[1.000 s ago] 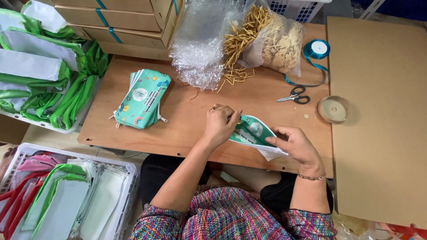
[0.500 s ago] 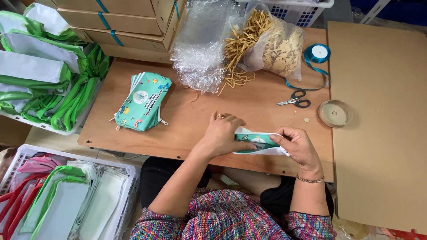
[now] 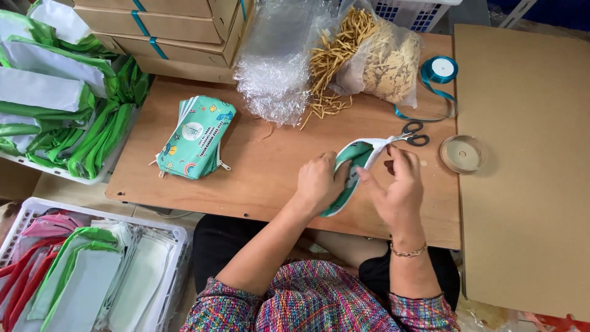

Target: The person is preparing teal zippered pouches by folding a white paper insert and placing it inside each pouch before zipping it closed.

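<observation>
A teal zip pouch with white lining point(image 3: 356, 161) stands on edge above the wooden board point(image 3: 264, 178), its mouth spread wide. My left hand point(image 3: 319, 183) grips its near side. My right hand point(image 3: 398, 184) pinches the pouch's right end, fingers at the zip. A stack of finished teal printed pouches point(image 3: 193, 138) lies flat to the left, apart from both hands.
Black-handled scissors point(image 3: 413, 134) and a tape roll point(image 3: 462, 154) lie right of the pouch. A teal ribbon spool point(image 3: 440, 69), a bag of paper shred point(image 3: 369, 58), bubble wrap point(image 3: 273, 61) and cardboard boxes point(image 3: 172, 27) line the back. Baskets of fabric bags point(image 3: 55, 104) point(image 3: 80, 276) sit left.
The pouch was lying flat between my hands near the board's front edge; now it is turned up on edge, moved farther onto the board, with its mouth spread.
</observation>
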